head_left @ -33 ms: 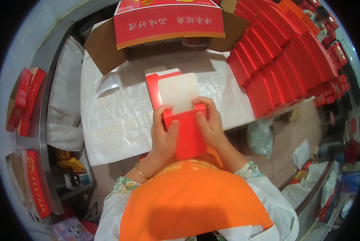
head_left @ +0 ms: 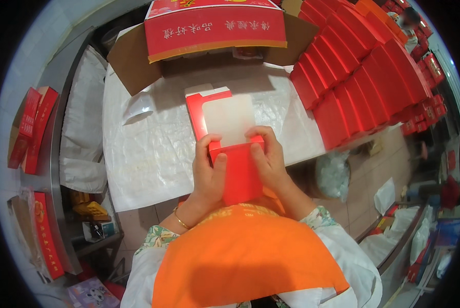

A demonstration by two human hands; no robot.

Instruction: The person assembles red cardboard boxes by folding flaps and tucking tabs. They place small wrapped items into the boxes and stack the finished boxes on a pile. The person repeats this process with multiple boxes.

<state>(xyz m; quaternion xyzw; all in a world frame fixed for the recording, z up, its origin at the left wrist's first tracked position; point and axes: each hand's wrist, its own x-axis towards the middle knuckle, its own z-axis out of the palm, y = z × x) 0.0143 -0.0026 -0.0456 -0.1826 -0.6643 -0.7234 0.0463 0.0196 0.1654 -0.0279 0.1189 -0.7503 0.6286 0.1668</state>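
Both hands, left hand [head_left: 208, 172] and right hand [head_left: 271, 161], clasp the small red box [head_left: 237, 174] above the table [head_left: 153, 154], fingers pressed on its sides, steadying the open lid.

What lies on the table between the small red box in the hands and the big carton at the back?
In the head view, only the white plastic sheet lies between the small red box and the big carton.

A packing workshop: rows of flat red boxes [head_left: 363, 77] stacked on a plastic-covered desk [head_left: 153, 149], beside a big open cardboard carton [head_left: 214, 25].
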